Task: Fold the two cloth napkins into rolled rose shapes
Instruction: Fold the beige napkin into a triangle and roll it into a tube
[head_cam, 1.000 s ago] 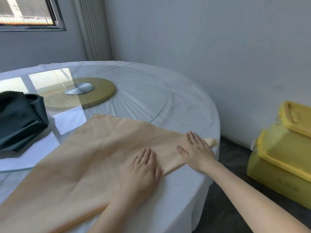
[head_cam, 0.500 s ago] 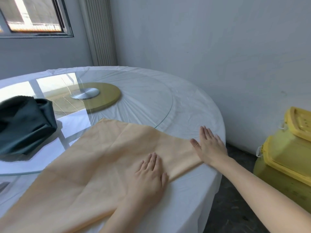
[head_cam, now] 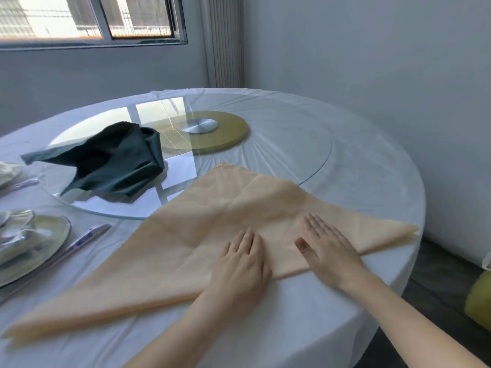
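**Right hand back beside the left at mid-fold**

Since half a second ago, the right hand has slid in from the cloth's right corner. It now lies just beside the left hand. Both are flat with fingers straight, gripping nothing and pressing down on the peach napkin.

That napkin lies as a wide triangle on the white-clothed table, with its long folded edge toward the person and its apex over the rim of the glass turntable. The dark green napkin sits bunched on the turntable, untouched.

The step appears to be smoothing the diagonal fold before rolling. Done well, the palms would sweep outward from the middle toward both points, keeping the layers aligned and the crease sharp. Trapped wrinkles would likely make the roll uneven.
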Action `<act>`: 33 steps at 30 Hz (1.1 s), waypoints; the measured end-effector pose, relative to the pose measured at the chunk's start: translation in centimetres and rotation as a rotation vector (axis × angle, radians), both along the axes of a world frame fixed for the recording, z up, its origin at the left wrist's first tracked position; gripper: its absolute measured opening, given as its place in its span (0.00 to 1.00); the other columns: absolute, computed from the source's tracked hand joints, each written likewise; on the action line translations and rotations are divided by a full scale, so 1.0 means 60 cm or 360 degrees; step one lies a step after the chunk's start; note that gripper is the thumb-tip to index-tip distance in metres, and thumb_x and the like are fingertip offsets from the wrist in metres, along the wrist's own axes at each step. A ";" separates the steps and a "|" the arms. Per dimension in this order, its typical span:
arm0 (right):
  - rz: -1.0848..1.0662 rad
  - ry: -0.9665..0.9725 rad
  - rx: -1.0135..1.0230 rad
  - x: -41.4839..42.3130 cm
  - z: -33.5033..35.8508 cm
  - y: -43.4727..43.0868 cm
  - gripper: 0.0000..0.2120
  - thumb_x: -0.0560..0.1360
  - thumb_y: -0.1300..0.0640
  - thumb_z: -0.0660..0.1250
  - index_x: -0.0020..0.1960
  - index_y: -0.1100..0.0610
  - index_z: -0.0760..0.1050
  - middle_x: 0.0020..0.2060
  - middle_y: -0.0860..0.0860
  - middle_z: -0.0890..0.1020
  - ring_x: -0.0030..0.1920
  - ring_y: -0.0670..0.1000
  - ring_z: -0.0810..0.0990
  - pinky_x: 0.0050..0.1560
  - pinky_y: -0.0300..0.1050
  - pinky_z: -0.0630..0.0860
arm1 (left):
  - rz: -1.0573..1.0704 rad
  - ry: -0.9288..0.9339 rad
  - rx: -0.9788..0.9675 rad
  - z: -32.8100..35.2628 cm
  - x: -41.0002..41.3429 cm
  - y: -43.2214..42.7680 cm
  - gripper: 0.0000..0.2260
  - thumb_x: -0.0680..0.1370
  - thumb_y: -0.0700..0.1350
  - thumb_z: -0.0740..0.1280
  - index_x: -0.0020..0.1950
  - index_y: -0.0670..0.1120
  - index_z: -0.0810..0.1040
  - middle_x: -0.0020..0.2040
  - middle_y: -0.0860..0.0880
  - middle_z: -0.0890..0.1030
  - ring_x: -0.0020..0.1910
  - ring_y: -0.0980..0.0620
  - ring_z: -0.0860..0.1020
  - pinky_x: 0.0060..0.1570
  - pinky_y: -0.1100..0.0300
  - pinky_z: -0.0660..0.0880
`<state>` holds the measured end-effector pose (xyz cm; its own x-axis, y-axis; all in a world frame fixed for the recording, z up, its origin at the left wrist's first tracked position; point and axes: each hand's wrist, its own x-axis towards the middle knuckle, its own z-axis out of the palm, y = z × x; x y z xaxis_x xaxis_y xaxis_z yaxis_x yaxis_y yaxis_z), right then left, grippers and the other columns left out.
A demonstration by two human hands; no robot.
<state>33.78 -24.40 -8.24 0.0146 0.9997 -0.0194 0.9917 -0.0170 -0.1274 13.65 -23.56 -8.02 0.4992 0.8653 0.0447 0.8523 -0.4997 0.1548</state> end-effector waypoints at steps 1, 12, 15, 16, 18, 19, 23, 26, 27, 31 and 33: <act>-0.0007 0.0010 -0.0002 -0.001 0.002 0.000 0.62 0.51 0.27 0.12 0.77 0.55 0.43 0.77 0.48 0.45 0.75 0.45 0.43 0.72 0.41 0.42 | 0.0036 0.0031 -0.0005 0.002 -0.015 0.002 0.40 0.68 0.59 0.31 0.77 0.45 0.50 0.78 0.47 0.49 0.77 0.50 0.47 0.73 0.54 0.51; 0.0521 0.0069 0.0009 -0.134 -0.004 0.014 0.60 0.52 0.28 0.11 0.76 0.55 0.40 0.76 0.49 0.43 0.75 0.45 0.39 0.69 0.38 0.34 | 0.0065 0.0059 -0.0120 -0.001 -0.044 0.005 0.42 0.66 0.61 0.29 0.77 0.45 0.44 0.78 0.48 0.46 0.77 0.51 0.43 0.73 0.52 0.45; 0.0564 -0.0024 0.0004 -0.128 -0.007 0.013 0.59 0.53 0.30 0.10 0.76 0.55 0.39 0.76 0.50 0.42 0.75 0.47 0.38 0.68 0.39 0.32 | 0.0079 0.0022 -0.0098 0.000 -0.056 0.003 0.43 0.69 0.66 0.26 0.77 0.44 0.49 0.78 0.48 0.48 0.77 0.52 0.46 0.73 0.55 0.44; 0.0571 -0.0051 -0.0003 -0.128 -0.006 0.012 0.59 0.52 0.30 0.10 0.76 0.55 0.39 0.76 0.50 0.42 0.75 0.47 0.38 0.68 0.40 0.33 | 0.0102 0.0027 -0.0080 -0.002 -0.063 0.002 0.43 0.69 0.66 0.25 0.77 0.44 0.49 0.78 0.48 0.48 0.77 0.52 0.47 0.73 0.55 0.44; 0.0562 -0.0074 -0.0026 -0.129 -0.005 0.011 0.59 0.52 0.30 0.09 0.76 0.55 0.37 0.76 0.50 0.39 0.75 0.47 0.36 0.69 0.41 0.33 | 0.0180 0.0053 -0.0060 -0.009 -0.082 0.002 0.41 0.68 0.63 0.28 0.77 0.47 0.48 0.78 0.50 0.47 0.76 0.54 0.45 0.73 0.55 0.43; 0.0555 -0.0076 -0.0041 -0.130 -0.004 0.010 0.59 0.52 0.30 0.09 0.76 0.55 0.37 0.76 0.50 0.39 0.75 0.46 0.36 0.69 0.41 0.33 | 0.0220 0.0058 -0.0059 -0.012 -0.092 0.001 0.41 0.67 0.61 0.28 0.78 0.48 0.47 0.78 0.51 0.46 0.76 0.55 0.45 0.73 0.55 0.43; 0.0553 -0.0068 -0.0059 -0.131 -0.003 0.009 0.60 0.52 0.29 0.11 0.76 0.55 0.40 0.76 0.50 0.41 0.75 0.46 0.38 0.70 0.41 0.35 | 0.0298 0.0060 -0.0096 -0.011 -0.138 -0.012 0.41 0.67 0.62 0.28 0.78 0.50 0.46 0.78 0.54 0.45 0.76 0.56 0.43 0.73 0.55 0.42; 0.0549 -0.0116 -0.0052 -0.131 -0.002 0.009 0.60 0.51 0.30 0.09 0.76 0.54 0.38 0.76 0.49 0.40 0.75 0.45 0.38 0.71 0.41 0.35 | 0.0304 0.0084 -0.0123 -0.006 -0.180 -0.018 0.33 0.75 0.62 0.35 0.77 0.52 0.47 0.78 0.55 0.46 0.76 0.58 0.43 0.73 0.54 0.41; 0.0543 -0.0121 -0.0055 -0.131 -0.002 0.009 0.60 0.51 0.30 0.09 0.76 0.54 0.37 0.76 0.49 0.39 0.75 0.45 0.38 0.70 0.40 0.35 | 0.0298 0.0098 -0.0140 -0.005 -0.195 -0.020 0.28 0.79 0.61 0.40 0.77 0.53 0.47 0.78 0.56 0.46 0.76 0.58 0.42 0.73 0.54 0.41; 0.0513 -0.0152 -0.0068 -0.132 0.000 0.007 0.60 0.50 0.30 0.09 0.76 0.54 0.36 0.76 0.48 0.39 0.75 0.44 0.38 0.69 0.39 0.34 | 0.0250 0.0100 -0.0141 -0.003 -0.255 -0.026 0.30 0.75 0.64 0.38 0.77 0.57 0.47 0.77 0.60 0.47 0.75 0.60 0.42 0.73 0.56 0.39; 0.0498 -0.0160 -0.0076 -0.134 0.003 0.006 0.61 0.49 0.30 0.09 0.76 0.54 0.37 0.76 0.48 0.39 0.75 0.44 0.38 0.71 0.39 0.36 | 0.0248 0.0066 -0.0131 -0.007 -0.282 -0.029 0.35 0.70 0.65 0.34 0.76 0.59 0.47 0.76 0.62 0.47 0.75 0.62 0.42 0.72 0.57 0.38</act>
<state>25.77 -24.02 -8.08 -0.2888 0.9540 -0.0803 0.9573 0.2869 -0.0350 -3.24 -25.29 -8.41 0.3586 0.9323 -0.0475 0.9250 -0.3480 0.1529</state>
